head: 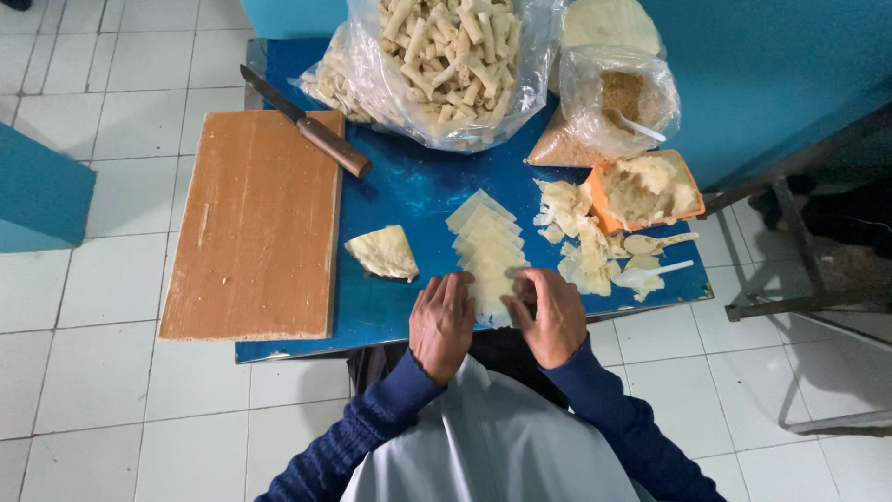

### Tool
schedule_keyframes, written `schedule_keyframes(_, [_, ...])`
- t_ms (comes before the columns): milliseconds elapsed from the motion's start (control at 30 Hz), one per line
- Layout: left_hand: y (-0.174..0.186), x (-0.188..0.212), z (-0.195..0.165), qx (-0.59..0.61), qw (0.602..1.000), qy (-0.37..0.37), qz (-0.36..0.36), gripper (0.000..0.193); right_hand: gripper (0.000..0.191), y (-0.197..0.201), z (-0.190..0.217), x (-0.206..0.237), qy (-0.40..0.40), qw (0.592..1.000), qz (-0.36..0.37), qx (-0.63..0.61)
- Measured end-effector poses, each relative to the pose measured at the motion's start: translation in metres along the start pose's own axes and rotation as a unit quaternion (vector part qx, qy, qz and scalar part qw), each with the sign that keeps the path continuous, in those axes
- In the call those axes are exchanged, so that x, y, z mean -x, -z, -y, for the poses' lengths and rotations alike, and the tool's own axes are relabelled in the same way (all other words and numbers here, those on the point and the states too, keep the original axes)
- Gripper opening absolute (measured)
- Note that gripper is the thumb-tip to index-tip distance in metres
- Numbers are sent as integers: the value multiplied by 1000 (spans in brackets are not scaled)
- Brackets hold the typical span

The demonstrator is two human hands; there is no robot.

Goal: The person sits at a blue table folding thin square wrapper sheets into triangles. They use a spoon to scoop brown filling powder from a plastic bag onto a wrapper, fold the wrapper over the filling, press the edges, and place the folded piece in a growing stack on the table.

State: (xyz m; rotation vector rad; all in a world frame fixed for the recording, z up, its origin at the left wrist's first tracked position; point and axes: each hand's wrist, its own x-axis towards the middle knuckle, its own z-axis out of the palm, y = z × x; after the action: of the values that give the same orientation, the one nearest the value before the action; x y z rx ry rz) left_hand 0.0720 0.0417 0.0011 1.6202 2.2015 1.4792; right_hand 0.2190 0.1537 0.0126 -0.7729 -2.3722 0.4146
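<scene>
My left hand (442, 325) and my right hand (555, 318) rest on the near edge of the blue table (409, 191), fingers curled on the nearest piece of a row of pale thin dough sheets (485, 244). The sheets overlap in a line running away from me. A folded wedge of dough (385, 252) lies just left of the row. Both sleeves are dark blue knit.
A wooden board (255, 223) covers the table's left side with a brown-handled knife (307, 123) across its far corner. Behind stand a clear bag of rolled sticks (451, 58), a bag of crumbs (609, 107), an orange tub of filling (646, 189), dough scraps (581, 246) and two spoons (655, 244).
</scene>
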Motion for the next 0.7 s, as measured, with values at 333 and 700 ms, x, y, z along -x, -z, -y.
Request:
schedule_keyframes(333, [3, 0, 0, 9, 1000, -9, -26, 38, 39, -5, -1, 6, 10, 1000, 12, 6])
schedule_keyframes(700, [6, 1, -5, 52, 998, -23, -23, 30, 34, 3, 5, 1, 62, 998, -19, 3])
